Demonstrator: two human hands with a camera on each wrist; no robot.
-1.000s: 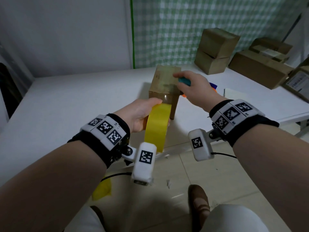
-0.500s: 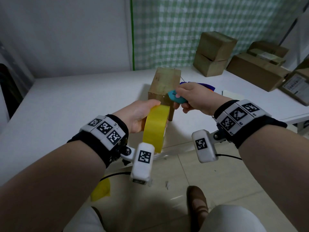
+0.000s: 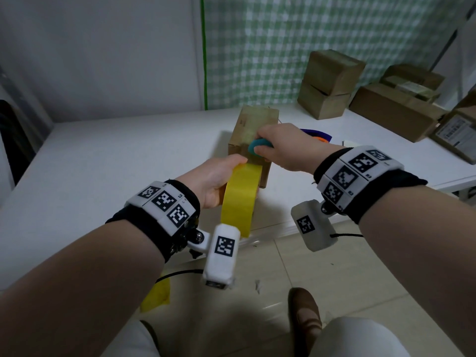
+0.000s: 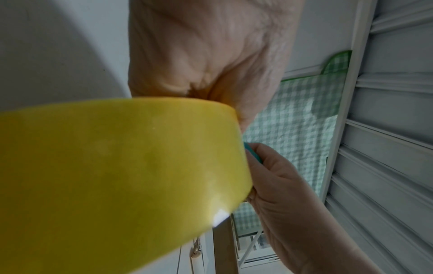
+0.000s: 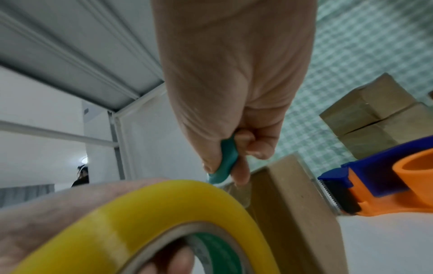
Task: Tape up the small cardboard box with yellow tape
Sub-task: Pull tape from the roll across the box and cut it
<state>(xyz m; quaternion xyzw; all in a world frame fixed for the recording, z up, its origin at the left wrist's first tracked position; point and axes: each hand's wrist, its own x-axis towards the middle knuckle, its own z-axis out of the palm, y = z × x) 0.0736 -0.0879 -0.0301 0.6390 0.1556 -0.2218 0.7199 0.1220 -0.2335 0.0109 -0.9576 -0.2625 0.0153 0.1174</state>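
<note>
White tabletop (image 3: 108, 161) ran from the near edge back to a pale wall and a green checked curtain (image 3: 322, 47). Nearest, the person's left hand (image 3: 213, 179) gripped the roll of yellow tape (image 3: 240, 197), fingers through its core, the roll held on edge just in front of the small cardboard box (image 3: 253, 130). That box stood upright near the table's front edge. At its near top corner the right hand (image 3: 286, 148) curled round a small teal cutter (image 3: 257, 146), pressed against the box where the tape met it. Just behind lay a blue and orange tape dispenser (image 5: 386, 176). Farther back, other cardboard boxes (image 3: 332, 83) sat stacked by the curtain.
</note>
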